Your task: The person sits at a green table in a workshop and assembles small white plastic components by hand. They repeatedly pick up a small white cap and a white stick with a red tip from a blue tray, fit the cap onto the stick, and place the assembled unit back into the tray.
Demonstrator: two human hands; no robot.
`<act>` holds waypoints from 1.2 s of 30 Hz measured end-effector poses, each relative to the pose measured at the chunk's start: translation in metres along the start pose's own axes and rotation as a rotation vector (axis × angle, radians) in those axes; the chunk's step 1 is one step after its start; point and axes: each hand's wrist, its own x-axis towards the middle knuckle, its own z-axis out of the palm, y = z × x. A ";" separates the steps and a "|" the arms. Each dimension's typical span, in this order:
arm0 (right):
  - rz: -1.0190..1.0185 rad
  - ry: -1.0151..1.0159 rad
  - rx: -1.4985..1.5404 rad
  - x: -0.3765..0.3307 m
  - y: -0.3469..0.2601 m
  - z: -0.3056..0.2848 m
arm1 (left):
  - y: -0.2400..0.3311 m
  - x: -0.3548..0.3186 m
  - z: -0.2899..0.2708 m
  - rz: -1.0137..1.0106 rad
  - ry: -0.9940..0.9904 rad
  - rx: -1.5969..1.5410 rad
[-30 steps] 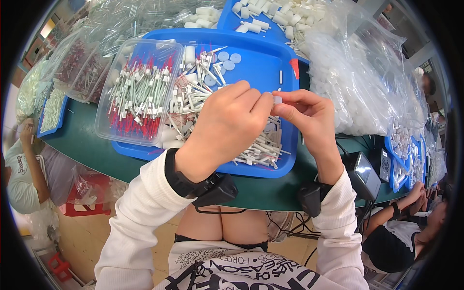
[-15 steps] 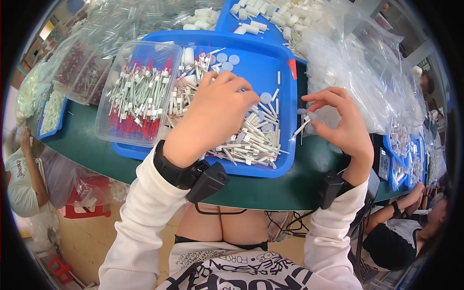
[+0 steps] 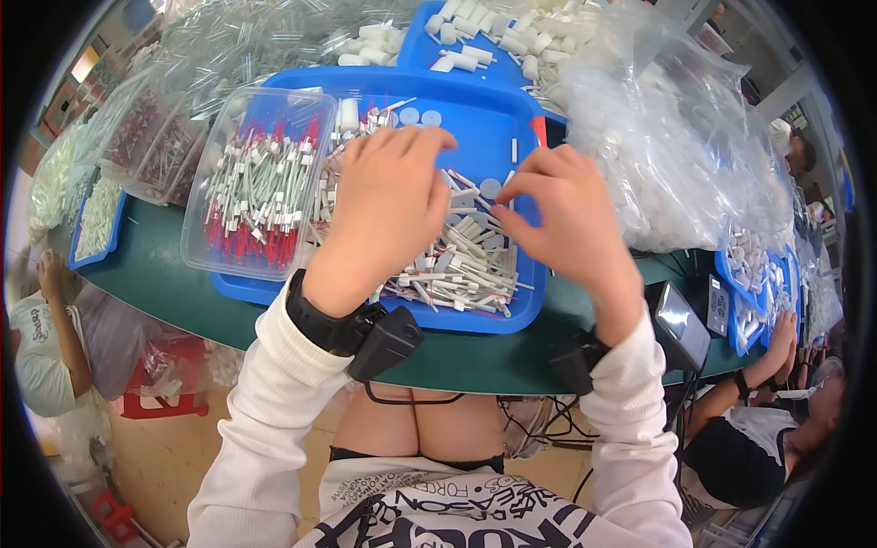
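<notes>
- Our left hand hangs over the large blue plastic tray, index finger and thumb spread wide; its remaining fingertips are hidden, so we cannot tell whether its grip holds anything.
- Our right hand reaches in over the tray's right side, its grip narrow, thumb and index fingertips close together; we cannot tell whether something small sits between them.
- Just beside those fingertips lies a flat, round, translucent white disc.
- The heap of thin white sticks with fine red wires lies in the tray, below and between our hands.
- At the tray's left end, overlapping it, stands a clear plastic box filled with pale rods ending in red wires.
- The tray rests on a dark green table.
- Beyond it, a second blue tray carries short, thick white cylinders.
- To the right, near our right hand, bulges a clear plastic bag of whitish pieces.
</notes>
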 end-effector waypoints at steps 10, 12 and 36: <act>0.395 0.242 0.394 0.010 -0.017 0.007 | 0.006 0.008 -0.002 -0.298 0.181 -0.461; 0.206 0.289 0.466 0.011 -0.024 0.015 | 0.006 0.007 0.002 -0.261 0.143 -0.622; 0.344 0.304 1.525 0.005 -0.009 0.006 | 0.016 0.003 -0.010 -0.254 -0.065 -0.853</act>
